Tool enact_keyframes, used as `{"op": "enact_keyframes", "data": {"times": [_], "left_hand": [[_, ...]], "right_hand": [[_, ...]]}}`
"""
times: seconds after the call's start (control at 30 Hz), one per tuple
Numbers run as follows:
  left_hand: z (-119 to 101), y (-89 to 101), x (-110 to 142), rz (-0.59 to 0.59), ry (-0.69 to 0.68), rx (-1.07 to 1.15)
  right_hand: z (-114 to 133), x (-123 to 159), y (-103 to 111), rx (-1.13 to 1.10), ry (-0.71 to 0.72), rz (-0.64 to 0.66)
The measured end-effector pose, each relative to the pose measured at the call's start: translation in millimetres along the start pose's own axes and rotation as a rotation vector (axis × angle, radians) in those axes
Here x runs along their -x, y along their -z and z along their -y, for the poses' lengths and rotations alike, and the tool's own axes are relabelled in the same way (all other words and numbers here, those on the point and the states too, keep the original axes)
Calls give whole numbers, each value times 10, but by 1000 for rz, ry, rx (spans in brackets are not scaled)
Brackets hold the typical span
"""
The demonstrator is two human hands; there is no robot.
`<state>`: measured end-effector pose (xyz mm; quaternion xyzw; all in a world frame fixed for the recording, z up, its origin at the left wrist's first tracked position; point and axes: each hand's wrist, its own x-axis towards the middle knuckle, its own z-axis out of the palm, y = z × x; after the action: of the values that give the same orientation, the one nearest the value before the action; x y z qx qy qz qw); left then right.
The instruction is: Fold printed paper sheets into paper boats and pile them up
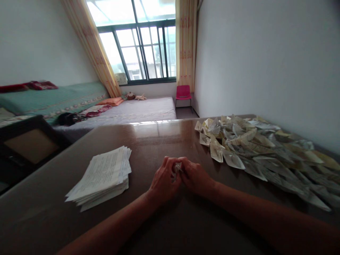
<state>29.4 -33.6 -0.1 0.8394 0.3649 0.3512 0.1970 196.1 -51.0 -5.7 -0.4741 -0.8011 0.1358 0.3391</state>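
Observation:
My left hand [164,180] and my right hand [195,176] meet over the middle of the table, both closed around one small piece of folded paper [177,168]. Only a bit of the paper shows between the fingers; its full shape is hidden. On the left lies a stack of printed paper sheets [102,171], its edges uneven. A large heap of folded paper boats [247,141] spreads over the right side of the table, near my right forearm.
The brown glossy table [148,141] reaches toward a bed [148,108] with pillows and soft toys. A pink chair [183,92] stands beside the window wall. A dark wooden cabinet or chair [32,145] is at the left edge, and a white wall borders the right.

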Motion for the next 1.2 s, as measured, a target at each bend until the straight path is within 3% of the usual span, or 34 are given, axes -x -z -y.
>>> {"op": "enact_keyframes", "data": {"times": [0.23,0.4,0.6,0.87,1.2], "left_hand": [[69,-62,-28,-58,52,-15],[132,-77,-48,-28,77,5],[224,-85,-82,7,157,49],[288,-60,-94,60,140,-18],[260,11,-111,159,73,-99]], "right_hand": [[54,1,0,9,-15,13],[32,-3,2,81,-122,76],[-13,-17,49,197,-147,80],[-72,-35,10,84,-106,34],[-195,-28,90,203,-59,51]]}}
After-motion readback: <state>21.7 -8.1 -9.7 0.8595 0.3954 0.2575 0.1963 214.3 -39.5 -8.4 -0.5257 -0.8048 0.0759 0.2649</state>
